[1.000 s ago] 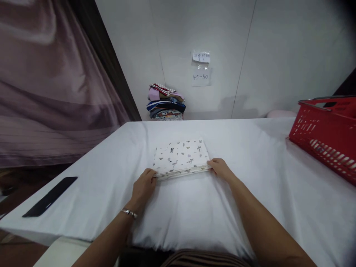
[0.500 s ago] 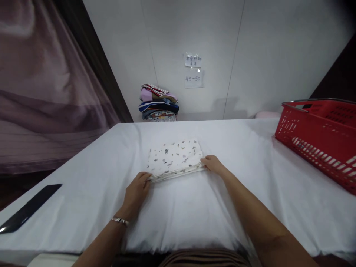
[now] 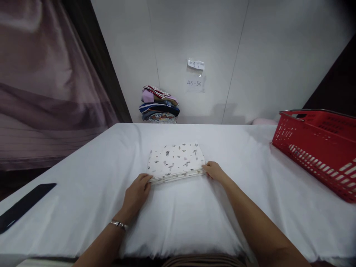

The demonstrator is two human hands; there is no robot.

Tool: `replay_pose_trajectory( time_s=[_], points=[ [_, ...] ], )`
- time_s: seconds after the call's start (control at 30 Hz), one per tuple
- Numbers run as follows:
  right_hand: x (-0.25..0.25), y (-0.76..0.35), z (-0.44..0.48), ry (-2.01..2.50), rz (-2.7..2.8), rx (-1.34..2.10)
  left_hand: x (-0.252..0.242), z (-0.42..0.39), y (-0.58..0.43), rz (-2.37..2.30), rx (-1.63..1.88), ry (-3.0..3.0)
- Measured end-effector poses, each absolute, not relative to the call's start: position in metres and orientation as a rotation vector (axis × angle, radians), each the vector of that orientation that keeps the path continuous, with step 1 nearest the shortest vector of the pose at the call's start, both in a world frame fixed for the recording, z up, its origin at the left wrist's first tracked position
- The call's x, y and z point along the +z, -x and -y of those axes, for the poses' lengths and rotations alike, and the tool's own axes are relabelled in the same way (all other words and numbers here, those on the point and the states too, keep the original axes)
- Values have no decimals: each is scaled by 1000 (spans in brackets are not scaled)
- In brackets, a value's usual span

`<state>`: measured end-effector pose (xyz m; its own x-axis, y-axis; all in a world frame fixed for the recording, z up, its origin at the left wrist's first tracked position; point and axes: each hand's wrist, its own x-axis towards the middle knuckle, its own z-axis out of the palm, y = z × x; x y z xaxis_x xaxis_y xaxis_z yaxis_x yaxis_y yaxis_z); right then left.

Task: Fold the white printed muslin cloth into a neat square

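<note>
1. I see a folded white cloth with small palm tree pictures on it; it lies flat on the white table, right in front of the person.
2. The left hand is pinched on the cloth's near left corner; a shiny bracelet goes around that wrist.
3. The right hand is pinched on the near right corner; both hands touch the cloth's folded edge.
4. Off to the left I see a flat black thing on the table; to the right sits a red basket with holes.
5. At the back, a pile of folded cloths stands by the wall; a paper there says 45-50; a pink curtain hangs at the far left.
</note>
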<state>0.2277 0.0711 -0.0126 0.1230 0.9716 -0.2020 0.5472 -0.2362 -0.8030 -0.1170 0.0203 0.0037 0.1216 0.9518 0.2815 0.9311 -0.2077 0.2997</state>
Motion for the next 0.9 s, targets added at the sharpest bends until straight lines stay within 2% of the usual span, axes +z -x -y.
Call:
replay_pose_trajectory(
  time_s=[0.17,0.33,0.5,0.57,0.7,0.8,0.9],
  points=[
    [-10,-225,-68,1834,1443,1040,23,-28,111,-1844,696,-2412],
    [-5,-223,-67,1832,1434,1146,43,-35,50,-1520,789,-2612],
    [3,-228,-64,1862,1477,1158,18,-44,-11,-1199,589,-2813],
    [10,-228,-58,1917,1553,941,1,-48,-20,-1187,514,-2847],
    [25,-212,-49,1762,1791,192,-18,-52,-22,-1232,495,-2874],
    [27,-195,-55,1456,2049,119,-19,-52,-21,-1246,513,-2868],
    [15,-189,-69,1532,2272,259,-18,-51,-21,-1243,546,-2859]
  ],
)
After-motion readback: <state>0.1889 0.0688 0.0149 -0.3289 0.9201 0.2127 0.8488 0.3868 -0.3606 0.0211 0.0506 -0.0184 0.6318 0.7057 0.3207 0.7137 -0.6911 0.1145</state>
